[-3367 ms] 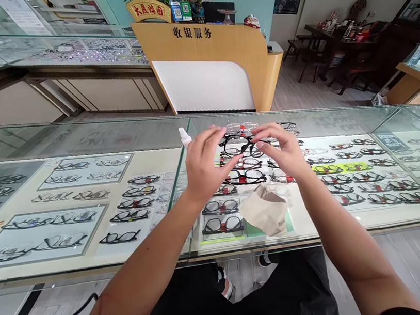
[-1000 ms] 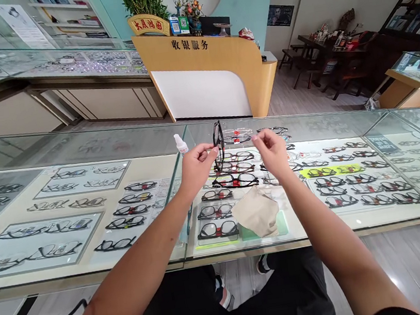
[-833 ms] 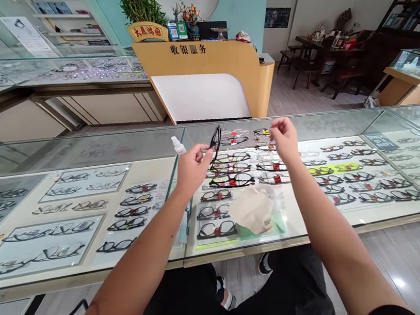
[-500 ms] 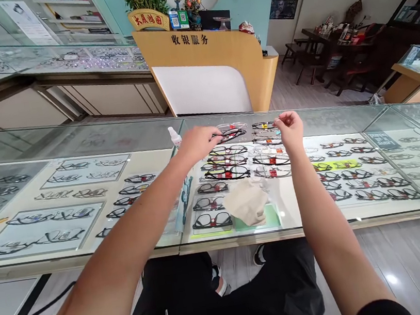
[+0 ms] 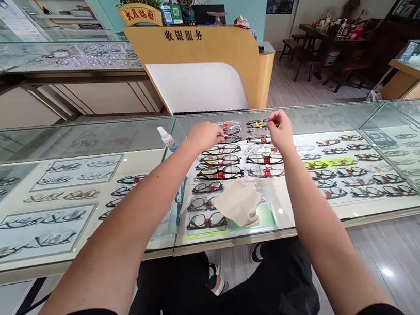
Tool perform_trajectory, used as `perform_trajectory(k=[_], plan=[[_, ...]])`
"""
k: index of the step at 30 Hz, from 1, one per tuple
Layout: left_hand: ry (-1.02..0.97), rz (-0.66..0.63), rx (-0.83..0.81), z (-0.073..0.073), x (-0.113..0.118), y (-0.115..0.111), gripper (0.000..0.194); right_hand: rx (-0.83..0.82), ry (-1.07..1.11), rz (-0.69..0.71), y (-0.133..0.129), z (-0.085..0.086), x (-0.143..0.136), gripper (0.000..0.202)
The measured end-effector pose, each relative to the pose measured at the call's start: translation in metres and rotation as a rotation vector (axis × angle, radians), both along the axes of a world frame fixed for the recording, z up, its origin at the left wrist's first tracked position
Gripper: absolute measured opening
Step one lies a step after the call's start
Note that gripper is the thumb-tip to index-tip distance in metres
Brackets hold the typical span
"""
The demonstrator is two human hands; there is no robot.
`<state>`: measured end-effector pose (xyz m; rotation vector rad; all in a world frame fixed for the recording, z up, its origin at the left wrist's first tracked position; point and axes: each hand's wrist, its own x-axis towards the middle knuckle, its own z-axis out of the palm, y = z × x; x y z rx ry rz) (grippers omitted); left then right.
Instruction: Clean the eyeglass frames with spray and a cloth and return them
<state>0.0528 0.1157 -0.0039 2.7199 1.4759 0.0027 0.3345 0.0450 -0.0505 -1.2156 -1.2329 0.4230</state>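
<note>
My left hand (image 5: 207, 136) reaches over the glass counter to the back of the left column of eyeglasses. Its closed fingers are at the left end of a pair of dark-framed eyeglasses (image 5: 233, 138), partly covering it. A red-tagged clear pair (image 5: 231, 124) lies just behind. My right hand (image 5: 280, 129) is pinched at the right end of a black pair with a yellow tag (image 5: 257, 124); the exact contact is small and partly hidden. More tagged eyeglasses (image 5: 220, 173) lie in rows nearer me. A crumpled beige cloth (image 5: 239, 204) partly covers a green sheet (image 5: 267, 215).
A white-capped spray bottle (image 5: 168, 140) stands left of my left hand. Glass display counters (image 5: 71, 258) hold more eyeglasses on both sides, some on white trays (image 5: 49, 237). Beyond is a wooden cashier desk (image 5: 194, 47). A dark table with chairs (image 5: 334, 41) stands back right.
The view has shifted slightly, so the counter appears further left. My left hand has moved a little right along the back eyeglasses, uncovering the spray bottle. My right hand stays by the yellow-tagged pair.
</note>
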Motion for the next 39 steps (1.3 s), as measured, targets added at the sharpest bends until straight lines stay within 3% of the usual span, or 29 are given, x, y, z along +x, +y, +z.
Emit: perform_trajectory(k=[13, 17, 22, 27, 31, 35, 39], plan=[[-0.050, 0.069, 0.010, -0.002, 0.004, 0.013, 0.036, -0.060, 0.039, 0.172, -0.005, 0.008, -0.017, 0.024], [-0.040, 0.097, 0.041, -0.007, 0.010, 0.029, 0.038, -0.096, 0.222, 0.319, -0.009, 0.016, -0.024, 0.031], [-0.028, 0.098, 0.022, -0.014, 0.016, 0.048, 0.035, -0.153, 0.545, 0.636, -0.023, 0.033, -0.032, 0.051], [-0.055, 0.114, -0.019, -0.017, 0.015, 0.056, 0.036, -0.185, 0.659, 0.848, -0.034, 0.045, -0.035, 0.052], [-0.097, 0.114, -0.031, -0.015, 0.013, 0.052, 0.038, -0.190, 0.700, 0.849, -0.036, 0.048, -0.037, 0.048], [-0.144, 0.115, -0.008, -0.004, 0.011, 0.043, 0.038, -0.179, 0.736, 0.826, -0.037, 0.050, -0.037, 0.048], [-0.383, 0.150, -0.021, 0.013, 0.003, 0.022, 0.034, -0.179, 0.699, 0.831, -0.038, 0.051, -0.035, 0.052]])
